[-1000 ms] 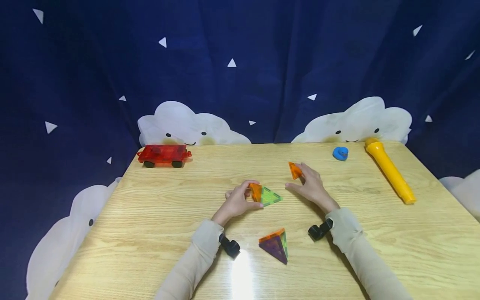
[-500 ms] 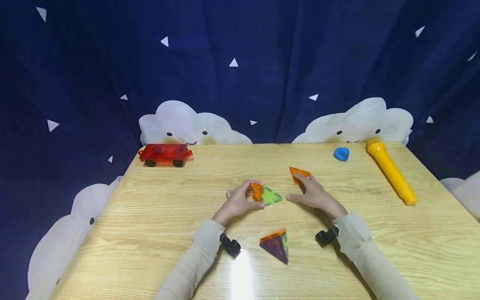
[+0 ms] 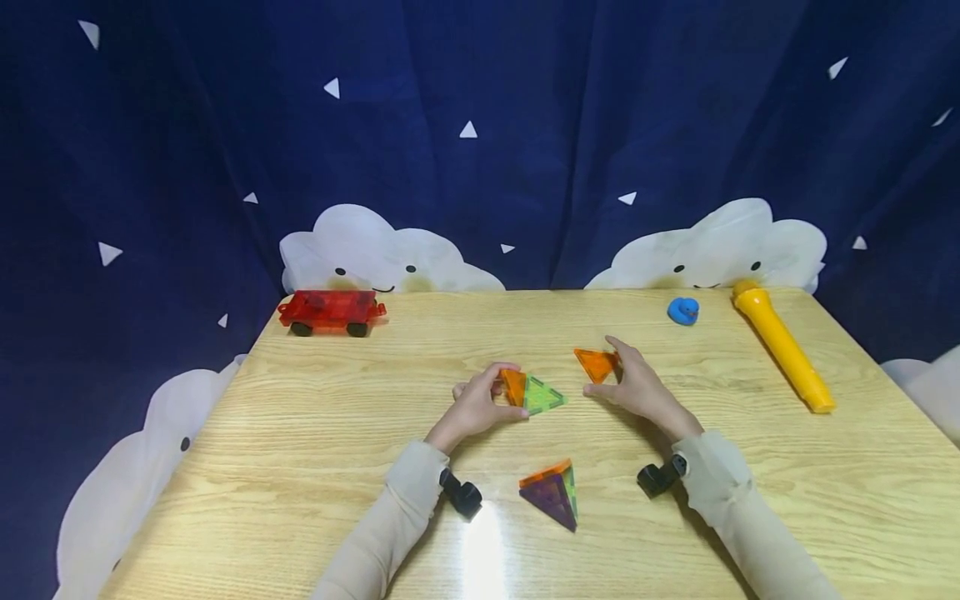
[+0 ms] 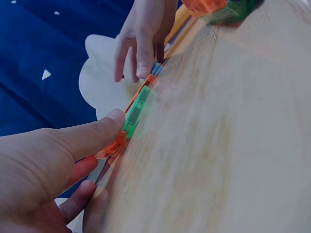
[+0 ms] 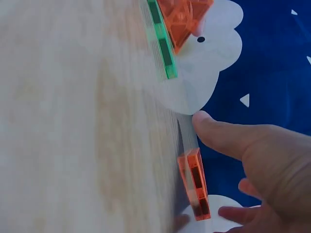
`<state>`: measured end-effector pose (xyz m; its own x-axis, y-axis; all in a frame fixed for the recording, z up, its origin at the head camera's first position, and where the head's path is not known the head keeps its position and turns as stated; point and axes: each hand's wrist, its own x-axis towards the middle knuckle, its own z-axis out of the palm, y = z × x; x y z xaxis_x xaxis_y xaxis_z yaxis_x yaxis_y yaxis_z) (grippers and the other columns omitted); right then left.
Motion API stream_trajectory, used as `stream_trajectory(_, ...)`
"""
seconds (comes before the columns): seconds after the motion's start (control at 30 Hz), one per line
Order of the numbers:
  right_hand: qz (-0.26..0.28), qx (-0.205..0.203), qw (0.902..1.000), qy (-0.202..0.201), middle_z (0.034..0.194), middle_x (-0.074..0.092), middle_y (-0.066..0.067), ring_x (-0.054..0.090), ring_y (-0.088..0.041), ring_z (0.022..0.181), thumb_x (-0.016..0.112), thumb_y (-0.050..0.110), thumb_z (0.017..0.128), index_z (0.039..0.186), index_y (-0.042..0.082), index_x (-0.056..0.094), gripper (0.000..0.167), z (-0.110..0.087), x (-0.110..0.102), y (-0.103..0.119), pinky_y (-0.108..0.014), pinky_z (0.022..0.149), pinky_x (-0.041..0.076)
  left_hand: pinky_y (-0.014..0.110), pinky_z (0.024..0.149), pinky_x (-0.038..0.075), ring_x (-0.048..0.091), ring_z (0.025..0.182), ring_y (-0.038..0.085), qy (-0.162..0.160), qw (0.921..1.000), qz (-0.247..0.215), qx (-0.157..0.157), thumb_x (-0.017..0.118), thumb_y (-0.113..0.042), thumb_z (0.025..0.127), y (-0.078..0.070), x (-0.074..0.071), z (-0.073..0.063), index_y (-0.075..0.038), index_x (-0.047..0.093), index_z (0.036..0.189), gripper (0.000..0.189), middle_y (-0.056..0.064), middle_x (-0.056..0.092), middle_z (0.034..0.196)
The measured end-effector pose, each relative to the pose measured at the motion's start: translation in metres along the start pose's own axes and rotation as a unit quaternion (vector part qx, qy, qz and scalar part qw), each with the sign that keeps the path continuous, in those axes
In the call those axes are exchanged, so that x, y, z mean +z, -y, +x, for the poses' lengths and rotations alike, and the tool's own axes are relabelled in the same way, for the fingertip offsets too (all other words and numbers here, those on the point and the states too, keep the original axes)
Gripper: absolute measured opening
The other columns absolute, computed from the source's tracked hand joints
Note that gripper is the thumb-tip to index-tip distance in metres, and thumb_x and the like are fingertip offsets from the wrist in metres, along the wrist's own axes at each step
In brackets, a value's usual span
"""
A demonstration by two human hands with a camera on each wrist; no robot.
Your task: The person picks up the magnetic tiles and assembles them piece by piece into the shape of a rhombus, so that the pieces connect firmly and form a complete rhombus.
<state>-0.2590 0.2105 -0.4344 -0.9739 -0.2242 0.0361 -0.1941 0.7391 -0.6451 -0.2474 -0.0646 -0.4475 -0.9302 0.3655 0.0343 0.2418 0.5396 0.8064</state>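
In the head view my left hand (image 3: 474,406) pinches a raised orange magnetic tile (image 3: 513,387) between thumb and fingers. A green triangular magnetic tile (image 3: 544,396) lies flat against its right side, and the thumb tip reaches the green edge. Farther right, a separate orange triangular tile (image 3: 594,364) lies flat on the table. My right hand (image 3: 637,387) is spread around its right end, thumb and forefinger apart. The right wrist view shows that loose tile (image 5: 194,184) edge-on, with a gap between it and the thumb (image 5: 226,133).
Nearer the body stands a small pyramid of purple, orange and green tiles (image 3: 551,496). A red toy wagon (image 3: 333,310) is at the back left. A blue toy duck (image 3: 683,311) and a yellow toy microphone (image 3: 783,346) lie at the back right of the wooden table (image 3: 300,500).
The loose orange tile has come down flat and turned, and my right hand has drawn back to its right side with the fingers spreading. My left hand stays where it was.
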Motion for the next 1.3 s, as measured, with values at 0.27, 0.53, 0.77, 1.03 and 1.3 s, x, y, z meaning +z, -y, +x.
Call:
stream_trajectory(0.27, -0.009, 0.035, 0.9993, 0.012, 0.143, 0.029, -0.035, 0.033, -0.051, 0.128, 0.074, 0.028, 0.083, 0.147, -0.008, 0.013, 0.096, 0.0066, -0.0020, -0.0035, -0.062, 0.102, 0.029, 0.044, 0.085, 0.013, 0.050, 0.099, 0.021, 0.001, 1.0000, -0.001, 0.002, 0.082, -0.029, 0.075, 0.0003, 0.0003, 0.0010, -0.019, 0.050, 0.132, 0.066, 0.006, 0.060, 0.114)
stream_trajectory(0.53, -0.018, 0.028, 0.9994, -0.007, 0.121, 0.043, -0.034, 0.050, -0.043, 0.104, 0.074, 0.023, 0.082, 0.141, -0.010, 0.029, 0.082, 0.0055, -0.0013, -0.0026, -0.057, 0.090, 0.038, 0.044, 0.086, 0.013, 0.050, 0.097, 0.020, 0.002, 1.0000, 0.002, 0.004, 0.082, -0.028, 0.075, 0.0015, 0.0007, 0.0013, -0.019, 0.050, 0.132, 0.066, 0.006, 0.060, 0.111)
stream_trajectory(0.77, -0.043, 0.039, 0.9983, -0.003, 0.121, 0.039, -0.036, 0.047, -0.044, 0.100, 0.075, 0.028, 0.080, 0.139, -0.013, 0.033, 0.083, 0.0078, -0.0017, -0.0022, -0.054, 0.085, 0.040, 0.044, 0.085, 0.013, 0.049, 0.096, 0.020, 0.002, 1.0000, -0.002, 0.001, 0.082, -0.029, 0.075, 0.0018, 0.0005, 0.0010, -0.019, 0.050, 0.132, 0.066, 0.004, 0.059, 0.110)
stream_trajectory(1.03, -0.020, 0.053, 0.9984, -0.005, 0.115, 0.034, -0.029, 0.048, -0.037, 0.094, 0.078, 0.025, 0.077, 0.135, -0.012, 0.041, 0.078, 0.0082, -0.0010, 0.0003, -0.048, 0.087, 0.044, 0.044, 0.085, 0.013, 0.049, 0.096, 0.019, 0.001, 1.0000, -0.001, -0.004, 0.082, -0.030, 0.075, 0.0019, 0.0004, 0.0007, -0.020, 0.050, 0.131, 0.065, 0.003, 0.059, 0.108)
stream_trajectory(1.3, -0.005, 0.058, 0.9983, 0.009, 0.123, 0.043, -0.033, 0.049, -0.039, 0.103, 0.078, 0.025, 0.078, 0.135, -0.008, 0.042, 0.076, 0.0103, -0.0019, -0.0029, -0.049, 0.089, 0.042, 0.043, 0.085, 0.014, 0.052, 0.101, 0.021, 0.002, 1.0000, 0.000, -0.003, 0.082, -0.029, 0.074, 0.0012, 0.0003, 0.0007, -0.020, 0.051, 0.131, 0.065, 0.004, 0.062, 0.113)
